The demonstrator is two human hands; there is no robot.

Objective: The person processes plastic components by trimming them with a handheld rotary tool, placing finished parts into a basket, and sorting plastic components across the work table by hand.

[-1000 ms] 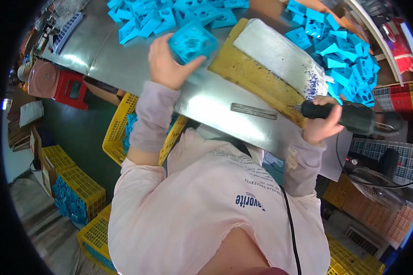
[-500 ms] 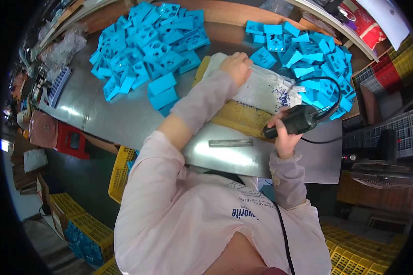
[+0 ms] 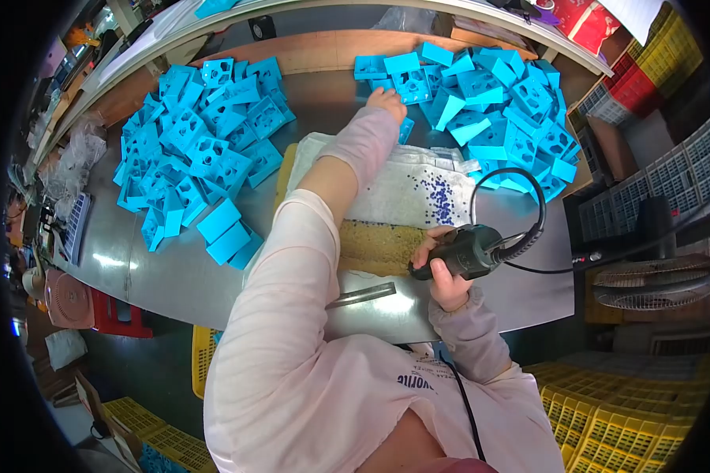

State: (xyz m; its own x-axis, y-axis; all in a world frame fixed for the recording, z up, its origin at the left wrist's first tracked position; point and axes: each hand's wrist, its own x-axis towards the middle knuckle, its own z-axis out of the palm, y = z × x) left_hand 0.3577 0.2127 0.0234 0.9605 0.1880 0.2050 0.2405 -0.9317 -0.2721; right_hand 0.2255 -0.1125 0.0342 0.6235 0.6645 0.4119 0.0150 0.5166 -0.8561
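Observation:
My left hand (image 3: 385, 106) reaches to the near edge of the right-hand pile, its fingers bent over a blue plastic part (image 3: 405, 131). My hand and sleeve mostly hide that part. A neighbouring blue part with shaped holes (image 3: 412, 85) lies just beyond my fingertips. My right hand (image 3: 448, 285) is closed around a black corded hand tool (image 3: 467, 251), above the near edge of a yellow-brown pad (image 3: 379, 246). On the pad lies a white cloth (image 3: 386, 193), scattered with small dark-blue bits (image 3: 440, 201) at its right side.
A large heap of blue parts (image 3: 189, 150) covers the table's left side, with another heap (image 3: 513, 110) at the right. A metal strip (image 3: 363, 296) lies near the front edge of the metal table (image 3: 528, 296). A fan (image 3: 653, 282) stands right; yellow crates (image 3: 607, 410) sit below.
My left hand has moved from the white cloth forward to the blue part beside the right-hand pile. My right hand still holds the black tool over the pad. The view has shifted.

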